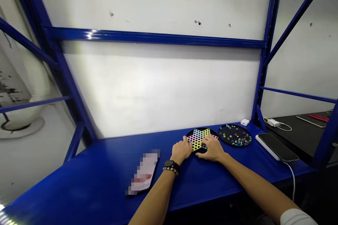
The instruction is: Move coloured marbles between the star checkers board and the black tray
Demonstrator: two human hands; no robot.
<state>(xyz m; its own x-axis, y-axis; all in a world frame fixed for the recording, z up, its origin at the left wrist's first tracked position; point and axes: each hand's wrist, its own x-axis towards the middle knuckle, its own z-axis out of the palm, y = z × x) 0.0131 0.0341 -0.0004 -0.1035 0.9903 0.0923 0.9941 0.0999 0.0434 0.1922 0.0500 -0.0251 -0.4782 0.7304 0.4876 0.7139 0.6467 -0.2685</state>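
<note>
A round black Chinese checkers board with a star of yellow, pink and blue points lies on the blue table. My left hand, wearing a dark watch and a bead bracelet, closes on the board's left edge with its fingers curled. On the other side, my right hand grips the board's front right part, thumb at the near rim and bent fingers over the star. The hands cover parts of the star. Just right of the board is a round black tray with many coloured glass marbles.
A phone with a blurred screen lies left of my forearm on the blue table. At right are a phone on a white power bank with a cable, and a small white box. Blue metal posts frame the table.
</note>
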